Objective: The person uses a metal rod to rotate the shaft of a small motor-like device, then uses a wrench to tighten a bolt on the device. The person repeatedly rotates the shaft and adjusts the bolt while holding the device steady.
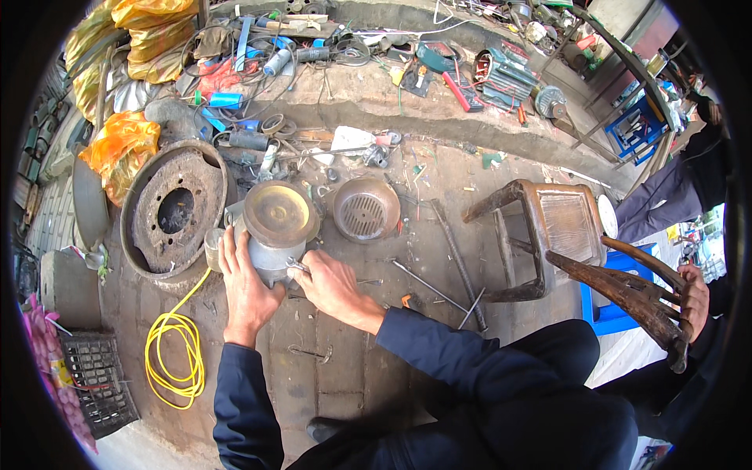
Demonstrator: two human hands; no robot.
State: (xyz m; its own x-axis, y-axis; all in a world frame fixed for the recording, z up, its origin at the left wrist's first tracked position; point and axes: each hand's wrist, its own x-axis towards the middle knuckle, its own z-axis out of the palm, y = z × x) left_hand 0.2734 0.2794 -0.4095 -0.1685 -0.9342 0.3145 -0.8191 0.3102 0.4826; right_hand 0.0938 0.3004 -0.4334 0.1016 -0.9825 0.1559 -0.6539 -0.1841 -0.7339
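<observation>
A grey metal machine housing, topped by a round tarnished disc, stands on the floor in front of me. My left hand grips the housing's left side, its fingers wrapped over the edge. My right hand is closed on a small silver wrench at the front right of the housing, just below the disc. A round slotted metal cover lies face up to the right of the housing. A coiled yellow cable runs toward the housing from the lower left.
A rusty wheel rim stands at left, above a crate. Scrap and tools cover the back ledge. A tipped wooden chair, metal rods and a blue stool are at right, near another person's hand on dark wood.
</observation>
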